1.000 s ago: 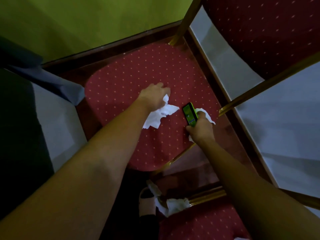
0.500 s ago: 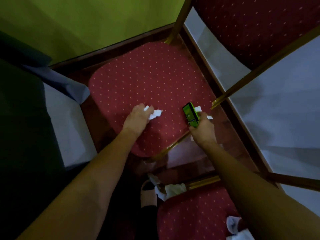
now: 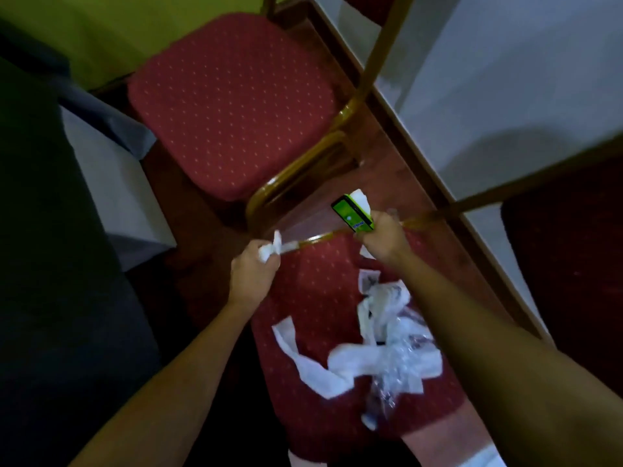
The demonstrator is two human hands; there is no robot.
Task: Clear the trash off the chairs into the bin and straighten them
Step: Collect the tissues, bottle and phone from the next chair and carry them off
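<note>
My left hand (image 3: pixel 255 269) is closed around a crumpled white tissue (image 3: pixel 271 248) above the gap between two red dotted chairs. My right hand (image 3: pixel 382 238) grips a small green box (image 3: pixel 351 214) together with another white tissue (image 3: pixel 360 198). The far chair seat (image 3: pixel 232 106) has nothing on it. The near chair seat (image 3: pixel 313 298), below my hands, carries white tissue strips (image 3: pixel 313 369) and a crinkled clear plastic wrapper (image 3: pixel 394 338). No bin is in view.
Gold chair frame bars (image 3: pixel 303 176) run between the seats. A white wall (image 3: pixel 505 79) with a dark wood skirting stands to the right, a green wall (image 3: pixel 101 28) at the back. A dark cloth-covered table (image 3: pixel 33 230) fills the left. Another chair back (image 3: pixel 573 247) is at the right edge.
Both hands have pulled back off the far seat with the tissues and the green box. The view has tilted down, showing the near seat with more trash.
</note>
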